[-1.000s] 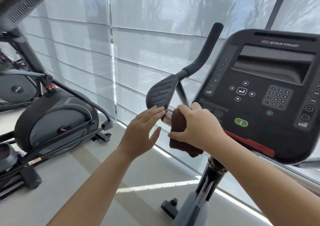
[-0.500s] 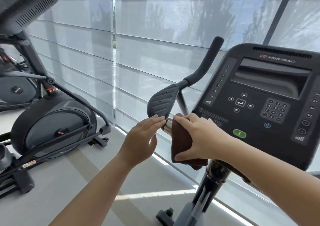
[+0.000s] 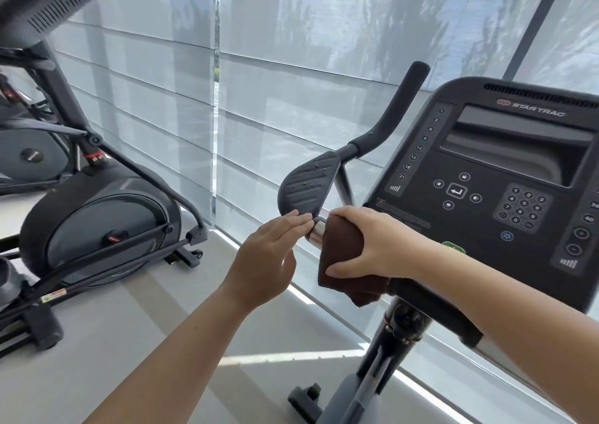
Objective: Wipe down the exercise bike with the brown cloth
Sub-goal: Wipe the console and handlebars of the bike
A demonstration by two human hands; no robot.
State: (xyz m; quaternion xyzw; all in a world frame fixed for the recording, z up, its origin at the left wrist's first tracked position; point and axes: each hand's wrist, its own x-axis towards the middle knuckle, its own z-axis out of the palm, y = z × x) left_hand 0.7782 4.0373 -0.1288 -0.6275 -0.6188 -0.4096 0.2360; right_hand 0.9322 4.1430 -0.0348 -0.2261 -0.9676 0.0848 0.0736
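The exercise bike fills the right side, with its black console (image 3: 492, 203), a paddle-shaped handle pad (image 3: 306, 185) and an upright grip (image 3: 393, 112). The brown cloth (image 3: 342, 255) is wrapped over the silver handlebar sensor (image 3: 316, 232) just below the pad. My right hand (image 3: 377, 245) grips the cloth around that bar, thumb underneath. My left hand (image 3: 269, 255) is held flat, its straight fingertips touching the end of the silver sensor beside the pad. The bar under the cloth is hidden.
An elliptical trainer (image 3: 97, 229) stands at the left on the pale floor (image 3: 136, 352). Grey window blinds (image 3: 291, 83) run behind both machines. The bike's post (image 3: 385, 352) drops to a base foot (image 3: 306, 397) at the bottom.
My right hand with the cloth has shifted a little along the silver bar toward its end. The view has tilted up slightly. My left hand stays at the bar's tip.
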